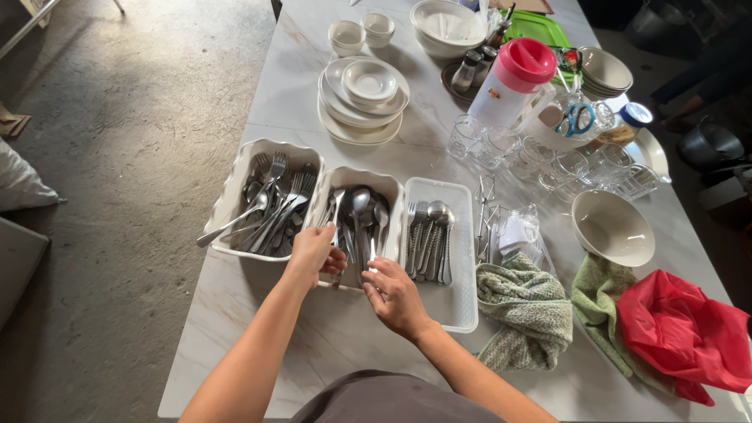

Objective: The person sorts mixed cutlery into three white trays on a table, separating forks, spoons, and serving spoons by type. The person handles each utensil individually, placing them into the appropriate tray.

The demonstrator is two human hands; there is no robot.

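Both hands at the middle dish [392, 188] of spoons [359, 205], near the table's [258, 329] front edge. Left hand [313, 251] curled over the dish's near-left rim, fingers bent down among the handles – can't tell if it actually grips one. Right hand [395, 298] just in front of the near-right rim, thumb and forefinger pinched on a thin metal handle [371, 252] sticking out of the dish.

Room: bare marble only in front of the dishes and under the forearms; table edge close to the body, left edge just past the fork dish [235, 180].

Neighbours: fork dish touching the spoon dish on the left, one fork handle overhanging its left rim. Clear tray [462, 305] of cutlery tight on the right – its near half is bare. Green towel [526, 309] just beside the tray, then a beige bowl [612, 229] and red cloth [685, 329]. Behind: stacked plates [359, 110], glasses [548, 160], jug with pink lid [513, 82]. Back and right sides are crowded.
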